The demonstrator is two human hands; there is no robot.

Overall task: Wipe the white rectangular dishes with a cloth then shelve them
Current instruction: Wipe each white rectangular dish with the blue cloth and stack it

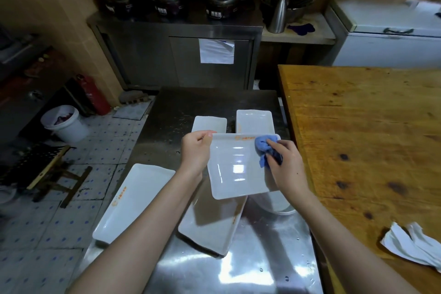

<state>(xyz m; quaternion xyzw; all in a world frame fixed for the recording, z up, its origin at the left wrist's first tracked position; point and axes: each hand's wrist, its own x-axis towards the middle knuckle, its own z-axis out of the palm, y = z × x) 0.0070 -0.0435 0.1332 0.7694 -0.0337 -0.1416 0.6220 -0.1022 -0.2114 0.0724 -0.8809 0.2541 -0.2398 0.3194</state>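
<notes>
A white rectangular dish [236, 169] with an orange mark on its far rim is held above the steel table [238, 270]. My left hand [196, 148] grips its left far corner. My right hand [286, 164] holds a bunched blue cloth [263, 148] against the dish's right far corner. Two more white dishes lie on the table below, one at the left [133, 203] and one under the held dish [210, 229]. Two smaller white dishes sit farther back, one on the left [210, 123], one on the right [254, 120].
A wooden table [370, 138] stands to the right with a crumpled white cloth [412, 243] on it. A white round bowl rim [281, 207] shows under the held dish. A steel cabinet [179, 55] with pots is behind; a white bucket [64, 124] is on the tiled floor.
</notes>
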